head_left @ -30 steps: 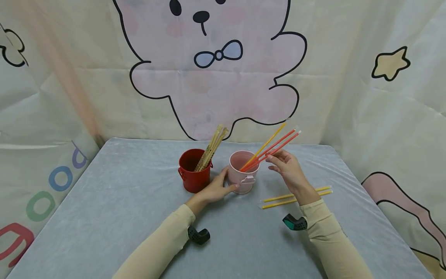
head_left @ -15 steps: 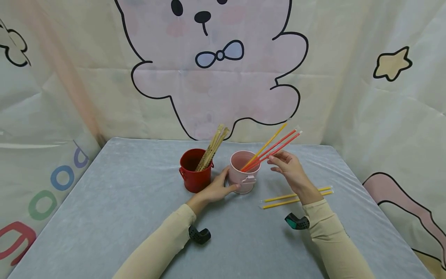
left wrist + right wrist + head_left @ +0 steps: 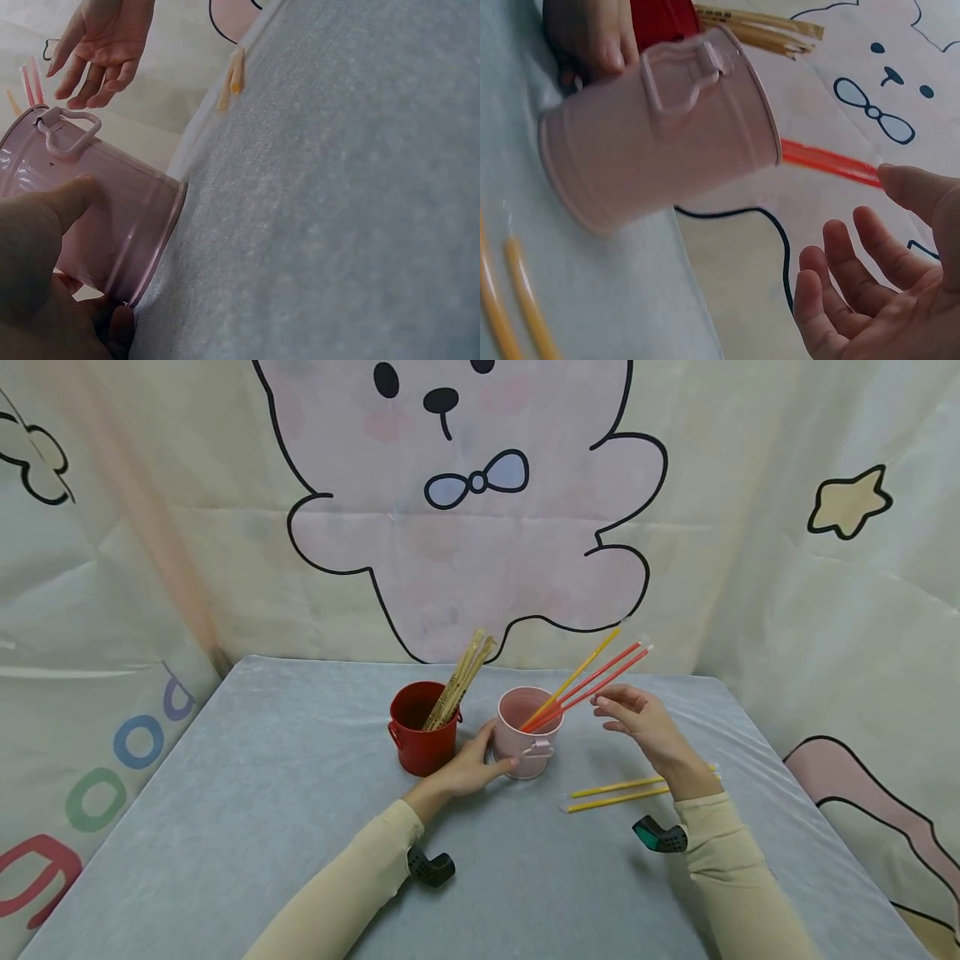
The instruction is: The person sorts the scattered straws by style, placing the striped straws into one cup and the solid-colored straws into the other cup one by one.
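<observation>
My left hand (image 3: 467, 768) grips the small pink bucket (image 3: 517, 753), thumb across its near wall and fingers around the far side. Inside it lean two orange-red straws (image 3: 611, 671) and one yellow straw (image 3: 587, 665), all tilted right in clear wrappers. Just right of the orange-red straws is my right hand (image 3: 647, 728), fingers loosely spread. In the right wrist view the thumb tip overlaps an orange-red straw (image 3: 829, 161), while the left wrist view shows the right hand (image 3: 112, 49) with relaxed fingers and nothing in them.
A red bucket (image 3: 426, 752) holding several paper-wrapped sticks (image 3: 461, 685) stands left of the pink one. Two wrapped yellow straws (image 3: 615, 802) lie on the grey-blue cloth (image 3: 525, 877) below the right hand. A printed curtain (image 3: 480, 568) hangs behind the table.
My right hand has let go of the orange-red straws and drawn back a little to the right. The left hand stays on the pink bucket.
</observation>
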Tool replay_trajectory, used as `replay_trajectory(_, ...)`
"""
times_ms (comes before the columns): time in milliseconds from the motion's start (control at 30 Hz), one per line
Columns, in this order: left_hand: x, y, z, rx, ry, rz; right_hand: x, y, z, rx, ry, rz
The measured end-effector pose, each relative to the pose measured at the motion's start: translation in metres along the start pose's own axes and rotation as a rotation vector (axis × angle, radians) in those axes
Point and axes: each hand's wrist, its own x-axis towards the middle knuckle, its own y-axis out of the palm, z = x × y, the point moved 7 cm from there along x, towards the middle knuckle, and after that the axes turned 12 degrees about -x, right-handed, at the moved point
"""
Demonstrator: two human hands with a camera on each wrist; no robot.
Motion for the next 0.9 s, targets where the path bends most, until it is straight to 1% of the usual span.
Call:
replay_trajectory(133,-0.001,0.000,0.000,-0.003,-0.006,-0.007,-0.008,-0.012,-0.007,-0.043,-0.031,0.029)
replay_trajectory(233,-0.002,0.000,0.000,-0.006,-0.008,-0.012,-0.016,-0.021,-0.016,-0.052,-0.056,0.046)
replay_trajectory(400,-0.002,0.001,0.000,-0.003,-0.022,-0.006,-0.026,-0.034,-0.030,-0.090,-0.063,0.068)
replay_trajectory(633,-0.004,-0.002,0.002,-0.012,-0.034,-0.015,-0.026,-0.036,-0.037,-0.205,-0.064,0.089)
replay_trajectory(900,-0.003,-0.001,0.002,-0.018,-0.034,-0.002,-0.027,-0.031,-0.046,-0.300,-0.090,0.151)
